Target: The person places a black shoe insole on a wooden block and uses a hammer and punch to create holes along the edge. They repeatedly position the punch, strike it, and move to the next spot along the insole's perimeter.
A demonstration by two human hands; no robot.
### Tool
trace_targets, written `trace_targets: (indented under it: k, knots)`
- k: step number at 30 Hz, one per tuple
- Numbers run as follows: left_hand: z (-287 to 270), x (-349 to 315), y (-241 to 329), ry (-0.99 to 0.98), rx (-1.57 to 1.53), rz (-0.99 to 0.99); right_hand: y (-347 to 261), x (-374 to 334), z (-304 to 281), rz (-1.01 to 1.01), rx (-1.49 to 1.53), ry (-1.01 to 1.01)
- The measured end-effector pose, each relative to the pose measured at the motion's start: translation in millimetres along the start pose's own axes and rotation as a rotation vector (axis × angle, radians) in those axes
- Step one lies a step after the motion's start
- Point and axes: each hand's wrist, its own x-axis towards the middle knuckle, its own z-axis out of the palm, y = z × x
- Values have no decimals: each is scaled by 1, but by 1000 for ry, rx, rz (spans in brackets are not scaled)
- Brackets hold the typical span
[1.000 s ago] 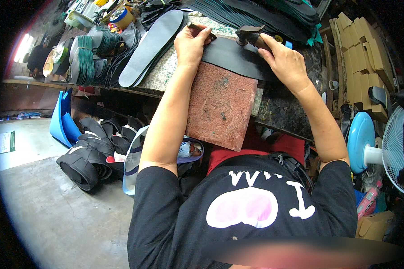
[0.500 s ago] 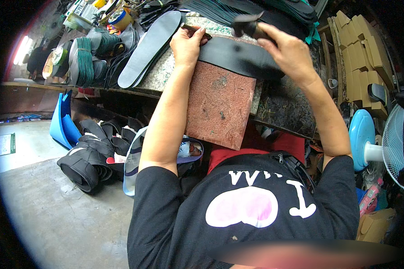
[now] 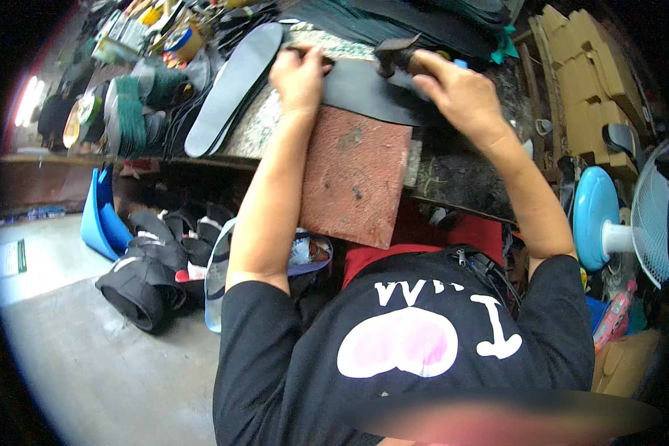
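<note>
My right hand [image 3: 461, 93] is closed around the handle of a hammer [image 3: 395, 58]. The dark hammer head is down at a black shoe sole [image 3: 358, 88], apparently touching it. That sole lies across the far end of a reddish-brown board [image 3: 353, 175]. At the sole's left end my left hand [image 3: 299, 80] is closed, with a bit of something dark at its fingertips, too hidden to name. Left of this hand, a stack of grey-topped soles [image 3: 234, 89] leans at a slant on the bench.
More black soles [image 3: 416, 18] are piled at the back of the bench. Spools of green cord [image 3: 128, 115] stand at left. On the right are cardboard boxes [image 3: 587, 74] and a blue fan [image 3: 596, 215]. Black footwear pieces [image 3: 145, 290] lie on the floor at left.
The hammer head has come down onto the sole, and my right hand has moved slightly lower. My left hand stays at the sole's left end. The whole view has shifted a little.
</note>
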Motion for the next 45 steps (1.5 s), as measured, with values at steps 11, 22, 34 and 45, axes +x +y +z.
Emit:
trace_targets:
  k: [11, 22, 34, 45]
  knots:
    - [75, -26, 59, -559, 2, 337, 89, -2, -35, 213, 79, 50]
    - [181, -15, 58, -631, 713, 657, 146, -42, -43, 375, 12, 13]
    - [136, 3, 63, -535, 520, 395, 119, -39, -42, 296, 119, 24]
    - [154, -9, 57, -583, 790, 551, 131, -49, -37, 369, 106, 12]
